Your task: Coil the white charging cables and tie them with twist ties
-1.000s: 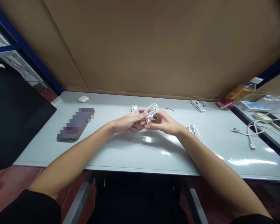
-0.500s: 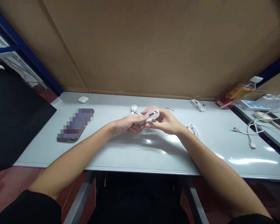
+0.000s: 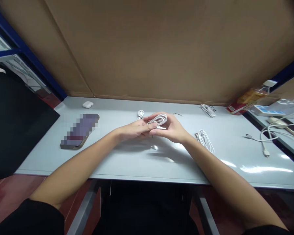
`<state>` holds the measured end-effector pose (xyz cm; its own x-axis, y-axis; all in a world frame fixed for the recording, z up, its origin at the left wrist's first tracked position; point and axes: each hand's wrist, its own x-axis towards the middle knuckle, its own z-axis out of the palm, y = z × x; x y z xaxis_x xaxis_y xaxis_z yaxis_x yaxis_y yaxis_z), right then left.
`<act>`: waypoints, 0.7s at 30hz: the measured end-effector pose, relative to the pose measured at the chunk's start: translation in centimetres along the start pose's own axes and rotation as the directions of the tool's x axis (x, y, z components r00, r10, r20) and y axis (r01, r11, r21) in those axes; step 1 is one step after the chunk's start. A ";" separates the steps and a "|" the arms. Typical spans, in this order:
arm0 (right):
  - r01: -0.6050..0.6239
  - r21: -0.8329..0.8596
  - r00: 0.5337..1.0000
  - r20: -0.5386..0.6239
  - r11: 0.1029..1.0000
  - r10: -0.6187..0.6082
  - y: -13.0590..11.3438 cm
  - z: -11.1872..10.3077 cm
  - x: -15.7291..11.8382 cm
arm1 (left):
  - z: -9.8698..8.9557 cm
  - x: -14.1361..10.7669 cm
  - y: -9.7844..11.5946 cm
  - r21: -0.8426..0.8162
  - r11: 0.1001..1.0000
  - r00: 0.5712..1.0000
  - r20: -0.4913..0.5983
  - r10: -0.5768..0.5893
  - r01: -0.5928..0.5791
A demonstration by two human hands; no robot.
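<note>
A coiled white cable (image 3: 161, 119) is held between my two hands above the middle of the table. My left hand (image 3: 135, 129) grips its left part, the thumb lying across the loops. My right hand (image 3: 172, 128) wraps the right side, thumb against a cable end. A short dark strand pokes out below the fingers. Just behind my left hand lies a bundled white cable (image 3: 140, 114) with a dark tie. Near my right wrist rests another coiled white cable (image 3: 204, 141). Part of the held coil is hidden by my fingers.
A phone (image 3: 79, 132) and a white earbud case (image 3: 88, 104) lie at left. Farther back are a thin black tie (image 3: 178, 114) and a coiled cable (image 3: 208, 110). At right stand a tilted drink bottle (image 3: 250, 98) and loose white cables (image 3: 267, 138). Cardboard (image 3: 147, 49) walls the back.
My fingers have shifted on the coil, and its loops sit turned slightly differently. A dark strand now shows below my hands. My right forearm has moved slightly, uncovering more of the nearby cable.
</note>
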<state>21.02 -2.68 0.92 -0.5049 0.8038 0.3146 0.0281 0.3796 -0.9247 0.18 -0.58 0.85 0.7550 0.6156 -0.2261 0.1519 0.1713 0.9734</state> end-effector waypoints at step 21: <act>0.115 -0.095 0.993 -0.015 0.989 -0.117 -0.1 0.1 -0.1 | 0.7 -0.4 0.6 0.024 0.999 0.993 0.117 0.034 -0.037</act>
<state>21.00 -2.82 0.95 -0.4918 0.7607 0.4236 0.0516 0.5111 -0.8579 0.41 -1.27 1.60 0.8294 0.5265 -0.1870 0.1388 0.1301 0.9817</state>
